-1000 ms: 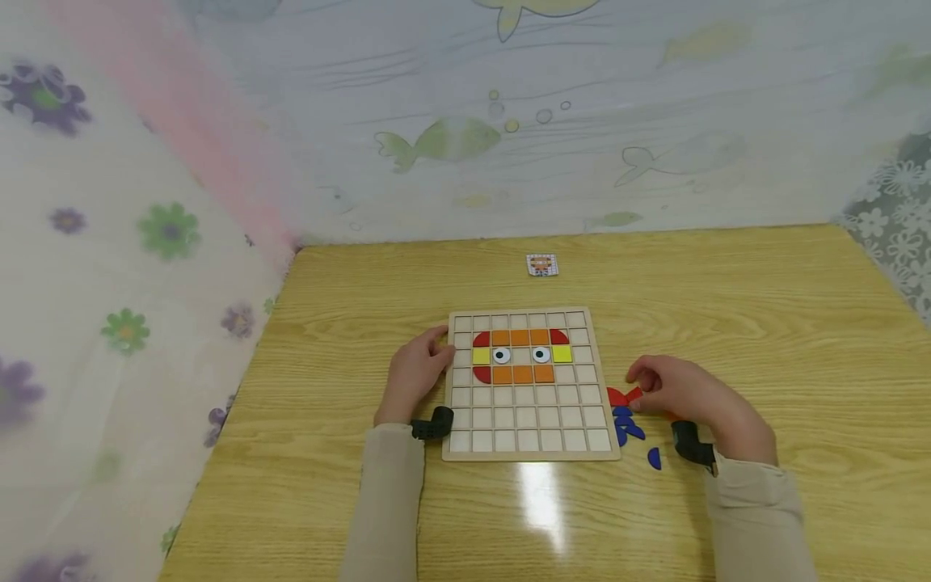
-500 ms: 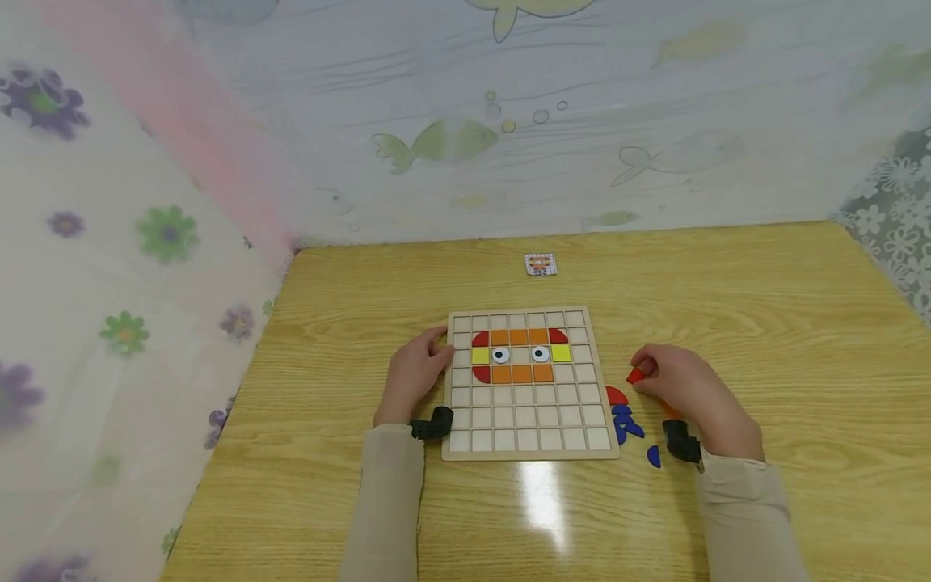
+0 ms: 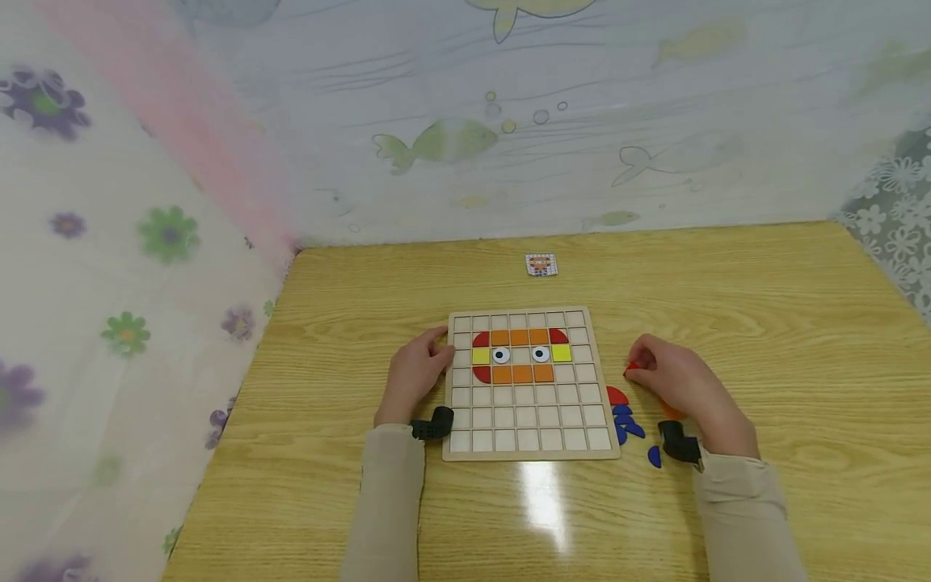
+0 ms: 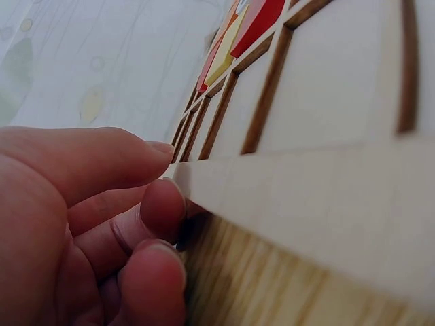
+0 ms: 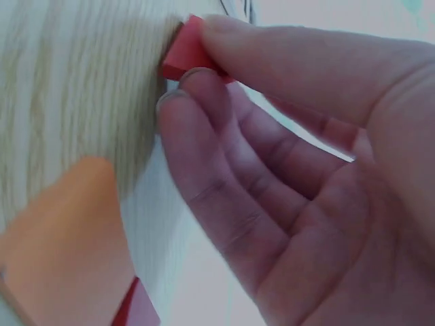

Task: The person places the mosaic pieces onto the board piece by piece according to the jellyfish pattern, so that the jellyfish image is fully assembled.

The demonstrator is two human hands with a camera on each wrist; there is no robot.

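Observation:
On the wooden table lies a square grid board [image 3: 524, 395] of light wood. Set in its upper cells are orange squares [image 3: 522, 373], yellow squares [image 3: 562, 353], dark red rounded pieces [image 3: 482, 374] and two eye discs [image 3: 501, 355]. My left hand [image 3: 418, 372] holds the board's left edge, thumb and fingertips at the rim in the left wrist view. Right of the board, my right hand [image 3: 676, 376] pinches a small red flat piece [image 5: 187, 51] between thumb and fingertips. Its full outline is partly hidden by the fingers.
Beside the board's right edge lie a red rounded piece [image 3: 617, 396] and several blue half-round pieces [image 3: 634, 431]. An orange piece [image 5: 68, 238] lies under the right hand. A small pattern card [image 3: 541, 264] sits behind the board, before a fish-print wall [image 3: 465, 186].
My right hand has lifted the small red piece from beside the loose pile and moved it slightly away from me, turning it in the fingertips. The left hand and board have stayed put.

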